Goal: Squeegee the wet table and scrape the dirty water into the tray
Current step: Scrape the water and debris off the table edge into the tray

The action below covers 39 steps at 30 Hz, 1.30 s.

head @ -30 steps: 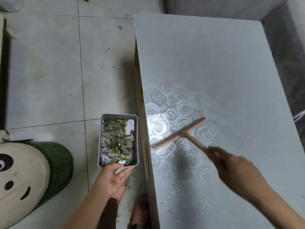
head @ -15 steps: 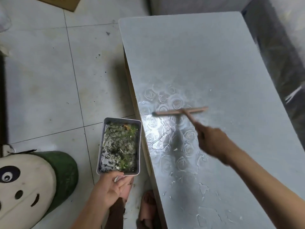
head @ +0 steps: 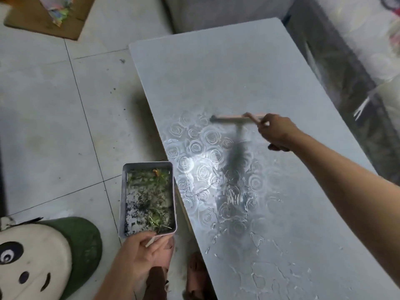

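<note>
My right hand grips the handle of a pink squeegee, whose blade lies crosswise over the middle of the grey rose-patterned table. Streaks and beads of water cover the near part of the table. My left hand holds a metal tray by its near end, level beside the table's left edge. The tray contains dirty water with green and dark scraps.
A green stool with a panda-face cushion stands at the lower left on the tiled floor. A cardboard piece lies at the far left. My feet are by the table's edge. A dark gap and patterned cloth run along the table's right side.
My right hand has carried the squeegee away from me, further up the table, and turned its blade crosswise. The tray stays held beside the table edge.
</note>
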Available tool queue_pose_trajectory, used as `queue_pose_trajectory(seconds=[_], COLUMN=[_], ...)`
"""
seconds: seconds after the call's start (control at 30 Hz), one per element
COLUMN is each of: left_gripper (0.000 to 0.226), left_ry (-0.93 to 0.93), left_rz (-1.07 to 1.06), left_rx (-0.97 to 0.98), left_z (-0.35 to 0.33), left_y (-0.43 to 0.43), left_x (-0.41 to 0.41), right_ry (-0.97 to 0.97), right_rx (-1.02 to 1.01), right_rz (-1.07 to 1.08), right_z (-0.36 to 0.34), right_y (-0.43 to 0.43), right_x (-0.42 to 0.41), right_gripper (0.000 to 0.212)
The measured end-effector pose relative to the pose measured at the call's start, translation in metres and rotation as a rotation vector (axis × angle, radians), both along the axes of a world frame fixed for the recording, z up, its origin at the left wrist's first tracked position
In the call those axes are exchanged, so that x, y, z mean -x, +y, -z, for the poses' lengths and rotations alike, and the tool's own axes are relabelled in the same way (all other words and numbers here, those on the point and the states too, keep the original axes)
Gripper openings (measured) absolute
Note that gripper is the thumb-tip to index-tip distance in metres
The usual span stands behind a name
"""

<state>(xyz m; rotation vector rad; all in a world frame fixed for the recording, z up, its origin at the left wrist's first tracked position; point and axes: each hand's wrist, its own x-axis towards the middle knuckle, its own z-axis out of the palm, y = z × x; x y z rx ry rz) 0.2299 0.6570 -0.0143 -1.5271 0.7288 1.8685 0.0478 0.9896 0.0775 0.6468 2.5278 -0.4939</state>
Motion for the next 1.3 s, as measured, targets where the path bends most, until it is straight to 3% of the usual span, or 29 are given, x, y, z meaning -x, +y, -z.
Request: queue_pose_trajectory(seconds=[0.13,0.27,0.47,0.63,0.8,0.93,1.13,1.3], left_gripper=[0.02,0.021,0.019,0.018,0.017,0.017,0.018,0.015], left_ry=[0.015,-0.007,0.029,0.037,0.005,-0.042,-0.03,-0.026], left_rz=[0.002,-0.009,-0.028,-0.078,-0.092,-0.101,-0.162,-0.213], left_rx=[0.017,0.031,0.057,0.055,0.071,0.115,0.091,0.091], left_z=[0.008,0.012,0.01,0.015,0.034,0.054,0.082,0.095], left_y=[0.003,0.002,0.012,0.015,0.024,0.037,0.061,0.071], left_x=[-0.009,-0.014,-0.017,-0.028,-0.039,-0.043,-0.041,-0.04], right_ry=[0.052,0.064,-0.035,0.019,-0.175,-0.285,-0.159,-0.132], right_rx=[-0.076,0.002,0.147,0.121,0.027,-0.199,-0.129,0.023], right_rz=[-0.062,-0.06,-0.083,-0.295,-0.518,-0.72,-0.665,-0.738], right_z=[0.029,0.036,0.005,-0.019,-0.02,0.002,0.037,0.058], right_y=[-0.005,-0.025,-0.041,0.02,0.13,0.186,0.189,0.142], right_x=[-0.03,-0.109,-0.191,-0.206,-0.219,-0.222,-0.192,-0.184], right_gripper=[0.035,0.013,0.018,0.038,0.018,0.029,0.035,0.037])
